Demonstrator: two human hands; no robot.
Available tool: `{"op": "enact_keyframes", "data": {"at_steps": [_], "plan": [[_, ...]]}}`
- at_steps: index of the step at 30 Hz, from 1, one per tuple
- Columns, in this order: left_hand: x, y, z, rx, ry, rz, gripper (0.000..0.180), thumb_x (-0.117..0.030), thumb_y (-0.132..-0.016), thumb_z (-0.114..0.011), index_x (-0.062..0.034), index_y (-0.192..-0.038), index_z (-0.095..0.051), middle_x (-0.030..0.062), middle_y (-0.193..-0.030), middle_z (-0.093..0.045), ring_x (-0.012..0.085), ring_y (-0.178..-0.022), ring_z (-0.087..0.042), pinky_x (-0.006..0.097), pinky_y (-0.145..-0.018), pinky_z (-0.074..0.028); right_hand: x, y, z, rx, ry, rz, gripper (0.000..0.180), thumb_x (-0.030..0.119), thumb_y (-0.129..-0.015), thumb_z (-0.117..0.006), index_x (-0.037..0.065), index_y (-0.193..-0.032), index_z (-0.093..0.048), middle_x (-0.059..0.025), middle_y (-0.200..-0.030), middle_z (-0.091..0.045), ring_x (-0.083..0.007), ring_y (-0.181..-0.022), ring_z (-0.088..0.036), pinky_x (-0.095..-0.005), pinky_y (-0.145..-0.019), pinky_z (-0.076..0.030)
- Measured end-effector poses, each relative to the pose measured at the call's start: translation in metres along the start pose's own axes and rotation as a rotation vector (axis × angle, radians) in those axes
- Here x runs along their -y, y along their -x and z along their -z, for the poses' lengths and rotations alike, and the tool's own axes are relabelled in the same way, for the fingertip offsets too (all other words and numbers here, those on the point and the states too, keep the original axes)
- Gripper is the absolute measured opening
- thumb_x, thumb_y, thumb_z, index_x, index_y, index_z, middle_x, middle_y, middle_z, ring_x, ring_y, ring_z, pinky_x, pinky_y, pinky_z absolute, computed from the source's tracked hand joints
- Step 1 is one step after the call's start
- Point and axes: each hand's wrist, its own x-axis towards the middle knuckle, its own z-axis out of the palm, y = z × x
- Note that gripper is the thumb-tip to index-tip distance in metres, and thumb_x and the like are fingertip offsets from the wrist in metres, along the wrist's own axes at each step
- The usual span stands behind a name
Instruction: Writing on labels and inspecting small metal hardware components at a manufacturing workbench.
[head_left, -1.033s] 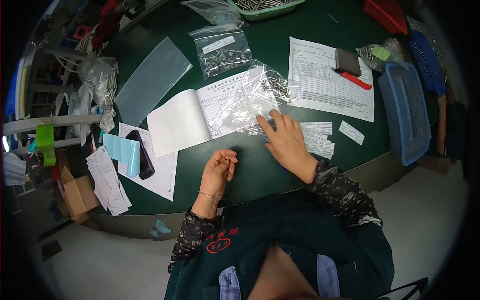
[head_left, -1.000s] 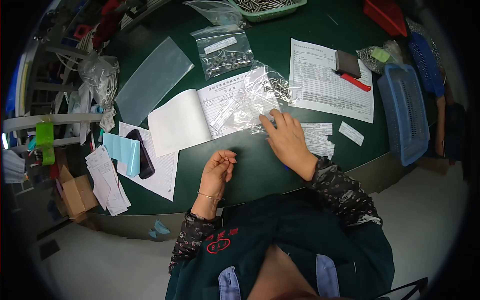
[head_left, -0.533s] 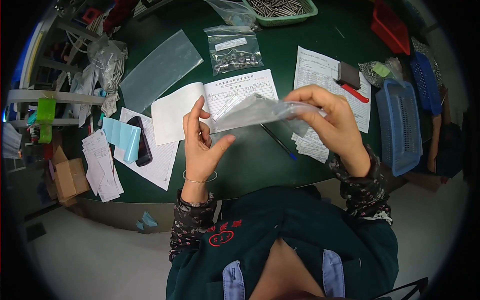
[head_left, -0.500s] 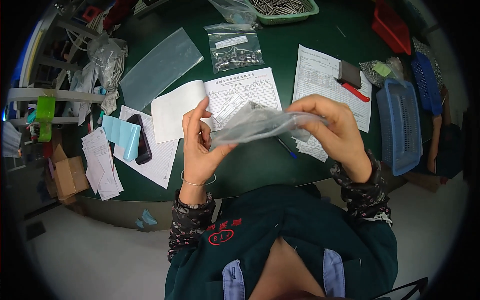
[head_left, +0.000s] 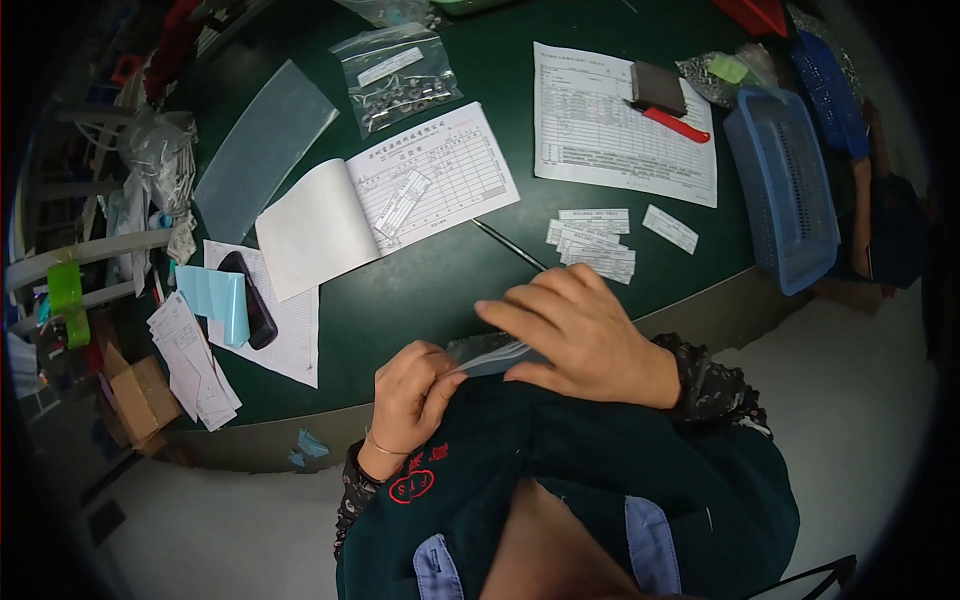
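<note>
My left hand [head_left: 408, 395] pinches the edge of a clear plastic bag [head_left: 487, 352] between thumb and fingers, low in front of my body at the table's near edge. Over the bag's right end is my right hand [head_left: 590, 335], its fingers stretched out and its thumb apart beneath them; whether the thumb touches the bag is hard to see. What the bag contains is hidden. Beyond the hands lies a pen [head_left: 508, 245], next to an open receipt book [head_left: 450, 180] with a paper label [head_left: 404, 203] on its page.
Several printed labels [head_left: 590, 240] lie right of the pen. Further back are a printed sheet [head_left: 580, 130] with a red-handled knife [head_left: 675, 125], a bag of metal parts [head_left: 395, 80] and a flat plastic bag [head_left: 265, 150]. A blue basket [head_left: 785, 190] stands right, a phone [head_left: 255, 305] left.
The bag and both hands have come down toward my body. My right hand's grip on the bag has opened. The head view has shifted, and the labels on the right are now uncovered.
</note>
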Motion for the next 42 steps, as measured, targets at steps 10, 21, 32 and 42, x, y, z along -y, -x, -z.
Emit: {"op": "enact_keyframes", "data": {"at_steps": [10, 21, 32, 42], "plan": [[-0.016, -0.011, -0.005, 0.134, -0.157, -0.383, 0.018, 0.000, -0.061, -0.067, -0.0003, -0.073, -0.054, 0.0095, -0.066, -0.052, 0.0221, -0.050, -0.048, 0.029, -0.042, -0.037, 0.013, 0.017, -0.016, -0.090, -0.010, 0.197, 0.008, 0.011, -0.068, -0.054, 0.007, -0.064, -0.048, -0.0016, -0.061, -0.039, -0.0145, -0.064, -0.043, -0.0265, -0.057, -0.033], [-0.016, -0.019, -0.003, 0.209, -0.089, -0.386, 0.017, 0.002, -0.061, -0.064, 0.0005, -0.074, -0.053, 0.0107, -0.064, -0.052, 0.0227, -0.049, -0.047, 0.029, -0.043, -0.036, 0.007, 0.027, -0.024, -0.223, -0.042, 0.142, 0.011, 0.011, -0.068, -0.054, 0.009, -0.060, -0.046, -0.0005, -0.059, -0.040, -0.0136, -0.064, -0.044, -0.0262, -0.054, -0.032], [-0.023, -0.025, -0.010, 0.199, -0.386, -0.514, 0.022, 0.005, -0.054, -0.062, -0.0002, -0.072, -0.050, 0.0103, -0.066, -0.051, 0.0233, -0.049, -0.046, 0.030, -0.041, -0.034, 0.005, 0.025, -0.027, -0.329, -0.007, 0.149, 0.008, 0.010, -0.065, -0.056, 0.006, -0.063, -0.049, -0.0009, -0.059, -0.038, -0.0128, -0.061, -0.043, -0.0245, -0.049, -0.033], [-0.029, -0.026, 0.000, 0.174, -0.356, -0.380, 0.009, 0.001, -0.067, -0.060, -0.0007, -0.071, -0.052, 0.0118, -0.063, -0.053, 0.0259, -0.052, -0.050, 0.032, -0.051, -0.041, -0.007, 0.031, -0.015, -0.307, 0.055, 0.107, 0.008, 0.010, -0.069, -0.053, 0.007, -0.064, -0.047, -0.0017, -0.063, -0.041, -0.0132, -0.066, -0.045, -0.0241, -0.051, -0.035]]}}
